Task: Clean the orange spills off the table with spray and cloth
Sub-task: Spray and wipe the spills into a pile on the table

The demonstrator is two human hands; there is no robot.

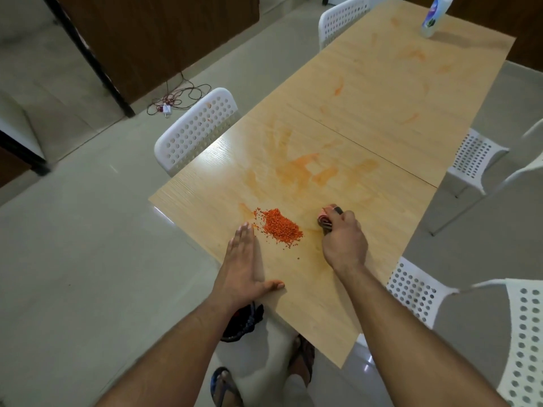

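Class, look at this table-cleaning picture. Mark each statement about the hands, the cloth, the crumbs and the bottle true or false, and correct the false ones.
1. The right hand grips a bunched cloth. True.
2. The left hand holds the bottle. False: it lies flat on the table beside the crumbs; the bottle stands untouched at the far end.
3. The crumbs lie between the two hands. True.
4. The far half of the table is free of orange smears. False: faint smears show there too.
5. The cloth covers the crumbs. False: it sits apart, to their right.
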